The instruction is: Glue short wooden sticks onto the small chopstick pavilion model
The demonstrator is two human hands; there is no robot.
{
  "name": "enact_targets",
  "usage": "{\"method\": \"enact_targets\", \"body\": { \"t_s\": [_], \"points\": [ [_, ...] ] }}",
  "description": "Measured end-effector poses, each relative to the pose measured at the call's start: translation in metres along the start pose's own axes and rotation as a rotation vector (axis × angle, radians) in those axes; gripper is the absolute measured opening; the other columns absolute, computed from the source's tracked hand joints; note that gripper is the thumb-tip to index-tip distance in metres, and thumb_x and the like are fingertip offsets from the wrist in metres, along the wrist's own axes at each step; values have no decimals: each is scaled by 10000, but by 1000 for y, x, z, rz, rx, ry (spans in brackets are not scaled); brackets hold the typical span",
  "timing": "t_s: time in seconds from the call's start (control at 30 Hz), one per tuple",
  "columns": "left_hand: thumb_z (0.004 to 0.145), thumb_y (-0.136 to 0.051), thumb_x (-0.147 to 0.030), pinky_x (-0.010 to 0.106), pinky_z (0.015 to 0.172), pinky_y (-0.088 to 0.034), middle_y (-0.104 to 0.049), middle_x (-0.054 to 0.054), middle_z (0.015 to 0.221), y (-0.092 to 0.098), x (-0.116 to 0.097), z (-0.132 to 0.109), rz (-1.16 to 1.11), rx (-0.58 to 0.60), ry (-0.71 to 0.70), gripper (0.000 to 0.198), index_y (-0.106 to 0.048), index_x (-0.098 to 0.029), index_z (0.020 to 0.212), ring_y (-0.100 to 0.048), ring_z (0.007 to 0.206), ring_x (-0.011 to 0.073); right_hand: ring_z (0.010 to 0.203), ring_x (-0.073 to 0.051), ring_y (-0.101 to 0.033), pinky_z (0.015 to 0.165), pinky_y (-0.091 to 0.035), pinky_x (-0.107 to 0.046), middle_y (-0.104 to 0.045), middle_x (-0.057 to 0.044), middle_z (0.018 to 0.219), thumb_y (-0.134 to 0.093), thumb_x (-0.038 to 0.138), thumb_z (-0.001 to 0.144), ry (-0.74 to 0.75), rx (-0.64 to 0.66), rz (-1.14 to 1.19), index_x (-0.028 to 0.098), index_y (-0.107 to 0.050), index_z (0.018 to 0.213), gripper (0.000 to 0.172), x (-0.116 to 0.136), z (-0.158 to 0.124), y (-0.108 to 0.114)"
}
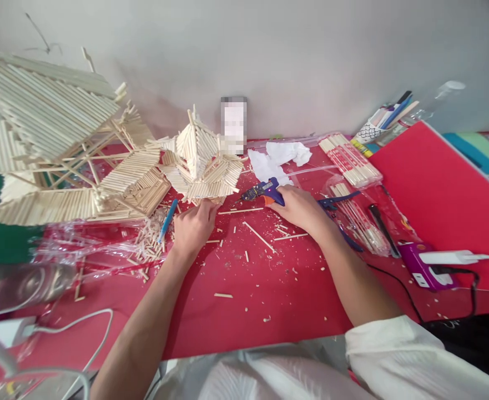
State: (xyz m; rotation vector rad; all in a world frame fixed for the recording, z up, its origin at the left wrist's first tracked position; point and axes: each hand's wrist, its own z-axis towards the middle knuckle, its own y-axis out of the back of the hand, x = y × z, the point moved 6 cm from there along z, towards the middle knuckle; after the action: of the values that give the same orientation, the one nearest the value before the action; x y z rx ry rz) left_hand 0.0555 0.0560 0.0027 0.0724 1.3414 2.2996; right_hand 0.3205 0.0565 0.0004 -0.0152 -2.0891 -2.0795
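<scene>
- Blue glue gun (273,192) gripped in right hand (299,208); best aimed off left hand (195,223).
- Steady small stick model (200,149) from near side; cannot tell left grip.

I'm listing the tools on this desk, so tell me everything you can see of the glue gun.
The glue gun has a blue, plastic-looking body with a pale label, an orange trigger below and a dark, speckled front section ending in a nozzle. The right hand grips it from behind, hiding most of its handle. It points leftward in the picture, toward the base of the small model. Whether it touches the table is unclear.
</scene>
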Motion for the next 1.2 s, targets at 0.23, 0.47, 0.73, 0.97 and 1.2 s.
{"method": "enact_targets", "body": {
  "t_s": [0.23,0.47,0.73,0.97,1.2],
  "points": [
    [990,-550,-334,268,496,-250,-681,18,572,1,-1,0,48,-3,-13,259,-675,-181,823,-639,519,147,963,-303,-675,769,-502,-363,-671,-152,1105,-738,304,950,45,-27,-58,132,-612,1185,317,16,-10,12],
    [994,-546,-331,270,495,-255,-697,23,590,1,-2,1,37,-7,-11,254,-681,-187,835,-642,522,143,893,-182,-661,729,-470,-286,-670,-50,1053,-682,219,1000,542,47,194,192,-692,1072,77,90,-28,8],
    [995,-548,-328,273,496,-248,-685,27,573,3,-2,1,11,2,-16,254,-676,-187,827,-634,514,150,889,-204,-652,706,-444,-296,-686,-63,996,-708,237,982,496,-16,132,165,-698,985,73,107,-25,-18],
    [1011,-519,-349,280,492,-234,-675,27,566,3,-1,0,47,9,-18,296,-676,-187,821,-634,514,156,883,-188,-635,732,-431,-280,-682,-50,967,-697,144,958,503,8,291,177,-658,979,55,110,-27,-18],
    [1008,-513,-346,269,495,-251,-679,36,573,2,-1,0,21,34,13,293,-677,-188,824,-664,546,164,854,-177,-639,765,-445,-272,-695,-36,917,-619,60,945,500,3,438,195,-638,947,136,115,-28,-24]
  ]
}}
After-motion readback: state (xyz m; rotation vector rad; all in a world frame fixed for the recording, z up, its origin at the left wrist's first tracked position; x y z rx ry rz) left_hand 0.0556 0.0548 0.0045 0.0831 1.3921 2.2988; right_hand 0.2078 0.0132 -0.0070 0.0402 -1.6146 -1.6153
